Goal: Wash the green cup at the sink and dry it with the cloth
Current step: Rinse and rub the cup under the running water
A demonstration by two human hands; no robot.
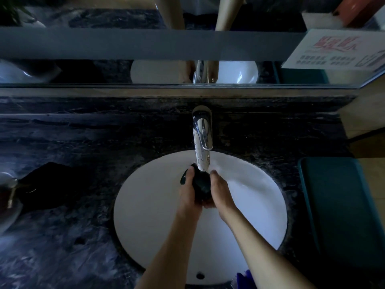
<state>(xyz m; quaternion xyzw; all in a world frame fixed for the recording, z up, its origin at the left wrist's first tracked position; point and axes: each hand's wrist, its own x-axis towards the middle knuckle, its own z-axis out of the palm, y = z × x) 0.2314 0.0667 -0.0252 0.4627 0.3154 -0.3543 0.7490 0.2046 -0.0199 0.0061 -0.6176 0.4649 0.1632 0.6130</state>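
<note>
The dark green cup (201, 185) is held between both hands over the white sink basin (150, 205), just under the spout of the chrome faucet (202, 140). My left hand (188, 190) wraps its left side, fingers curled over the rim. On the cup's right side my right hand (219, 189) cups it from beside and below. The cup's handle (184, 177) sticks out to the left. A dark cloth (52, 184) lies crumpled on the counter left of the basin. Running water cannot be made out.
Dark marble counter (83, 236) surrounds the basin. A soap dispenser (9, 192) stands at the far left edge. A teal bin (337, 205) sits to the right. A mirror (145, 71) runs behind the faucet, with a printed sign (337, 51) at its upper right.
</note>
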